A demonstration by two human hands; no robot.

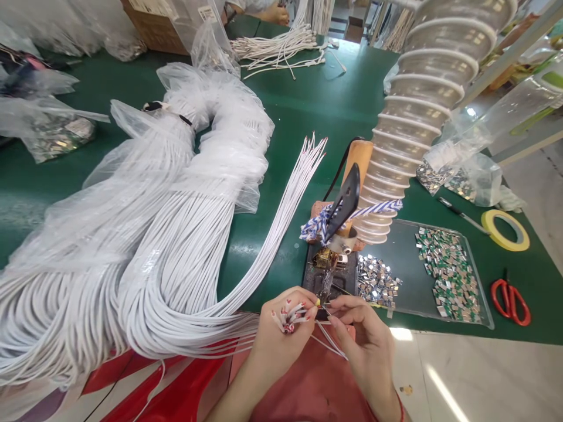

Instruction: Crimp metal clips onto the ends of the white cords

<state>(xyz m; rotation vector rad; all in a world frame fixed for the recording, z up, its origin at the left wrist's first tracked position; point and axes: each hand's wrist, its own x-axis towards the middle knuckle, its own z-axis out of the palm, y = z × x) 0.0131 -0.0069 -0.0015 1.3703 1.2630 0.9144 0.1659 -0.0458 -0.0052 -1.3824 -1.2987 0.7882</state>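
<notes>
My left hand (pixel 285 328) is closed around a bunch of white cables (pixel 292 315) whose red-tipped ends stick up from the fist. Between its thumb and forefinger, a small yellow tip shows. Facing it, my right hand (pixel 358 328) pinches a small thin piece, too small to name, close to that tip. Just beyond both hands is a black stand (pixel 310 275) with a soldering setup. Right of the stand lies a pile of small metal connectors (pixel 378 278).
Large bundles of white cables (pixel 185 234) fill the left. A ribbed duct (pixel 409 129) hangs over the stand. A tray (pixel 404 246) holds green-and-silver parts. Yellow tape (pixel 505 230), red scissors (pixel 510 302) and a pen (pixel 461 215) lie right. Another person's hand (pixel 275 13) is at the top.
</notes>
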